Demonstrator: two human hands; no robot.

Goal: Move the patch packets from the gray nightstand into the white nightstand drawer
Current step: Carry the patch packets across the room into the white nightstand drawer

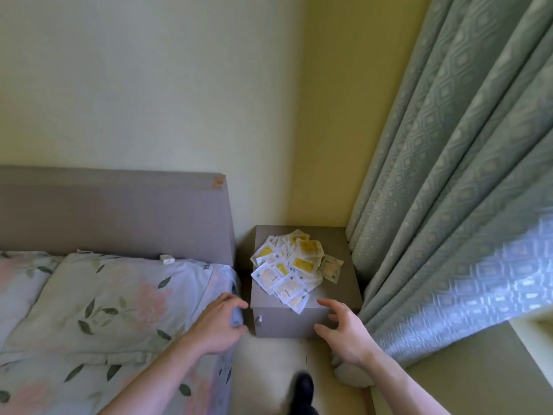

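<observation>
A loose pile of white and yellow patch packets [291, 269] lies on top of the gray nightstand [338, 290], which stands in the room's corner. One packet hangs over the front edge. My left hand [220, 323] is in front of the nightstand's left side, fingers loosely curved, holding nothing. My right hand [344, 330] hovers at the nightstand's front right corner with fingers spread and empty. Neither hand touches the packets. The white nightstand is not in view.
A bed with a floral pillow [98, 298] and gray headboard [119, 211] stands left of the nightstand. Green patterned curtains [449, 190] hang close on the right. The nightstand front has a small knob [259, 319]. A dark shoe [303, 390] stands on the floor below.
</observation>
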